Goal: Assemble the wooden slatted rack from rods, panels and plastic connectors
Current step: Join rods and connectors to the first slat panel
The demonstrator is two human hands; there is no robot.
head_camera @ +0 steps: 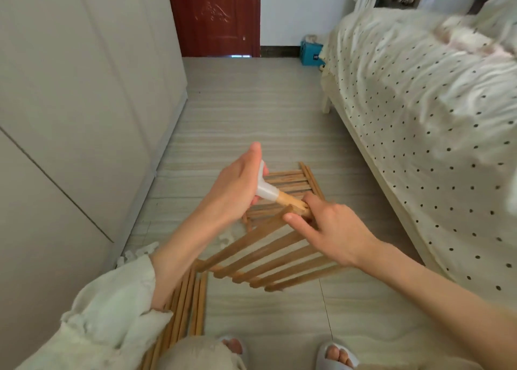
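While L hand [235,185] grips connector [265,186], R hand [333,229] pinches rod [291,203], slatted panel [268,260] below

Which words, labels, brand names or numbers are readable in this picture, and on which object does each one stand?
No text can be read.
The blue box by the far wall carries a small white mark, too small and blurred to read.
The white plastic connector, the wooden panel and the red door show no lettering.
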